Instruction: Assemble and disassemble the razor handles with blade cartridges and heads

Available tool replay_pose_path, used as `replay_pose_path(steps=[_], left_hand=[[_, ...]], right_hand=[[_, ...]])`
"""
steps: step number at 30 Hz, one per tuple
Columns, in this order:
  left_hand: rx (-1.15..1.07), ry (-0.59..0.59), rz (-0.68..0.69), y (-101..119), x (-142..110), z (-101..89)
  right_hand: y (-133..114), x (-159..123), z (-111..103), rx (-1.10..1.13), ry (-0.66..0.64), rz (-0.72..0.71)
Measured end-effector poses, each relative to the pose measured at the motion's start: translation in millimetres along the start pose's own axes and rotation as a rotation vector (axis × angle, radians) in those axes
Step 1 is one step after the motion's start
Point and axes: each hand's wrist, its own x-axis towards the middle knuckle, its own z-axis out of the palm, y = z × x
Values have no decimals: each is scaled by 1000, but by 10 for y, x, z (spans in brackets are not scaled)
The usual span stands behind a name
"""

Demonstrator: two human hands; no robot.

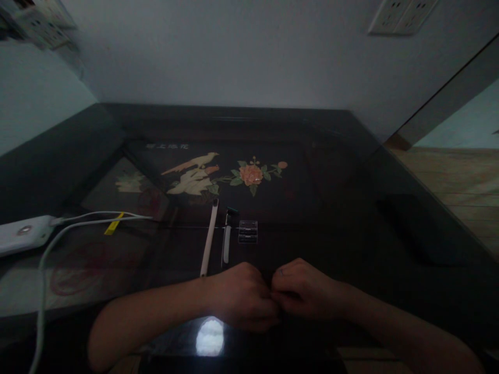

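Note:
My left hand (244,296) and my right hand (306,291) rest side by side on the near part of the dark glass table (351,218), fingers curled and tips meeting between them. Whatever they pinch is hidden. Just beyond the left hand lie a long white pen-like stick (208,239), a shorter white tool with a dark green tip (227,236) and a small clear plastic box (248,231).
A white power bank (23,234) with white cables (78,221) and a yellow tag (113,224) lies at the left edge. Under the glass is a bird-and-flower inlay (218,174). Walls close the back; a wooden floor (460,182) shows right.

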Motion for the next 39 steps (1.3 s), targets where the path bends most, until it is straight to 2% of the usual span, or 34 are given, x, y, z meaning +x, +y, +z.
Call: replay_pose_path(steps=[11,14,18,22,24,28,31,34,36,39], left_hand=[[19,-2,1,-4,-5,-3],[36,31,-1,-6,0,9],[71,168,15,37,24,-52],[130,398,-15,71,43,-153],[129,455,-101,58,45,-194],[169,463,-337,-29,31,-318],[246,397,-604,-138,-5,-492],[203,370,-929,-263,-68,-676],[214,383,-1062,-329,-121,-754],[261,288,-1189,-365,-194,-781]], right_hand=[[10,7,13,57,46,-22],[42,16,19,55,98,-40],[96,53,-20,34,266,-54],[154,99,-75,18,370,75],[178,110,-85,32,394,130],[197,108,-79,40,397,200],[190,110,-75,42,392,229],[185,117,-76,45,389,224],[186,120,-78,50,383,218],[191,118,-80,53,381,215]])
